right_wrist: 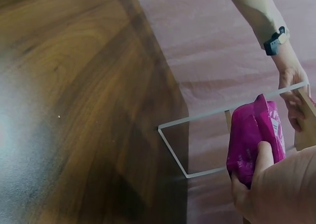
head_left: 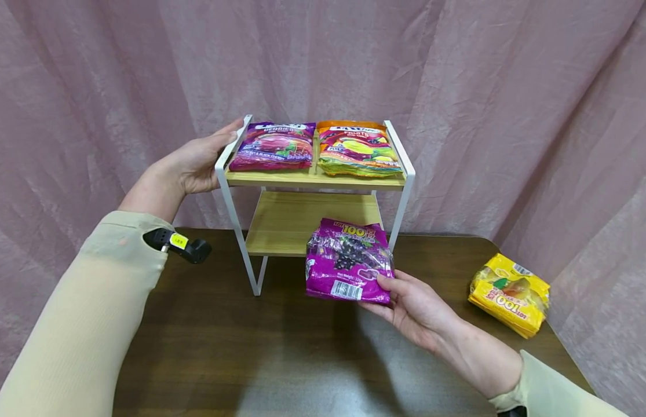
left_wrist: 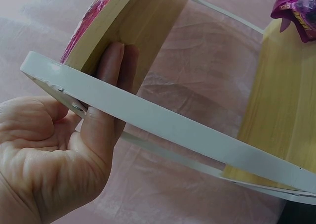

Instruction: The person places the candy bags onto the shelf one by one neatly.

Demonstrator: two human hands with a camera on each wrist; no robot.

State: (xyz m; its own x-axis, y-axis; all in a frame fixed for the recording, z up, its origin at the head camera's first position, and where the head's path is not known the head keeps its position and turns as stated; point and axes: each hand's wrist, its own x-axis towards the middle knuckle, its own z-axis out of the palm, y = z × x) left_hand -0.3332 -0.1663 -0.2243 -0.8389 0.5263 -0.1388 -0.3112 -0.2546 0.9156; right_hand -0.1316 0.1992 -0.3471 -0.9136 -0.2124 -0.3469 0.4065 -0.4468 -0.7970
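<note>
A small two-tier shelf [head_left: 312, 180] with pale wooden boards and a white metal frame stands in the middle of the head view. At its upper left side my left hand [head_left: 203, 159] grips the frame; the left wrist view shows fingers [left_wrist: 109, 66] passing behind the white bar [left_wrist: 163, 116] and touching the board's underside. My right hand [head_left: 419, 310] pinches a purple candy bag [head_left: 349, 260] by its lower right corner, thumb on top. The bag is tilted in front of the lower board [head_left: 283, 223] and hides part of it.
On the top board lie a purple-pink candy bag [head_left: 276, 147] at left and an orange-red candy bag [head_left: 356, 149] at right. A yellow candy bag [head_left: 510, 295] rests on the brown table [head_left: 208, 347] at far right. Pink curtains [head_left: 323, 58] hang behind.
</note>
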